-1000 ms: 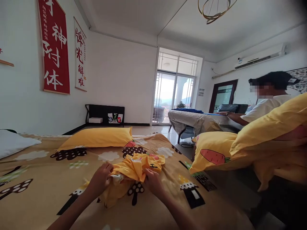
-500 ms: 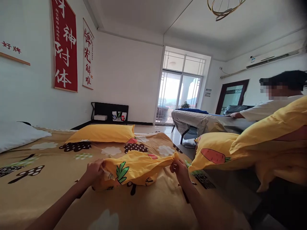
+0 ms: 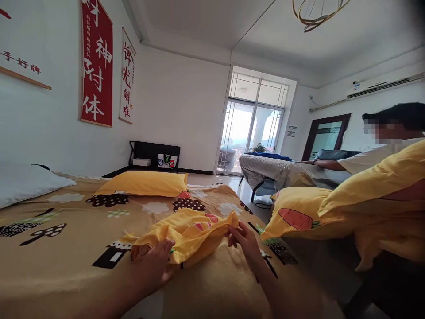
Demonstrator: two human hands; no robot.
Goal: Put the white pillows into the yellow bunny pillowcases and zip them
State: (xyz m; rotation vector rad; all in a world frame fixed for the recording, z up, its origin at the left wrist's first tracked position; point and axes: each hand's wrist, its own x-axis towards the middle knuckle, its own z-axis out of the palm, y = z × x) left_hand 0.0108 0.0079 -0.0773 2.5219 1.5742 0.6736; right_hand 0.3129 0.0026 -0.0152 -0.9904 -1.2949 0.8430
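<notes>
A: Where is the yellow cloth (image 3: 191, 237)?
B: Right between the two sets of fingers, crumpled above the patterned bedspread (image 3: 199, 294), with a pinkish-red print showing on its far side.

A: What is the right hand (image 3: 244, 241) doing?
B: Its fingers and thumb are closed together on the cloth's right edge, which stands raised in a fold just above them.

A: And the left hand (image 3: 157, 261)?
B: Its fingers are bent against the cloth's near left part, with the back of the hand towards us. I can't tell whether they pinch the fabric or only press on it. A bit of green print peeps out just beside the fingertips.

A: What lies past the fingers?
B: A plump yellow pillow (image 3: 149, 184) rests on the bedspread, beyond the left fingers. Farther left of them is a white pillow (image 3: 31, 186).

A: And to the right?
B: Well to the right of the right fingers, there's a carrot-print pillow (image 3: 300, 208), with another yellow pillow (image 3: 378, 179) overlapping it. Beyond those is another person (image 3: 361, 161) in a white top, one arm reaching to a covered tabletop (image 3: 275, 166) far past the right fingers.
</notes>
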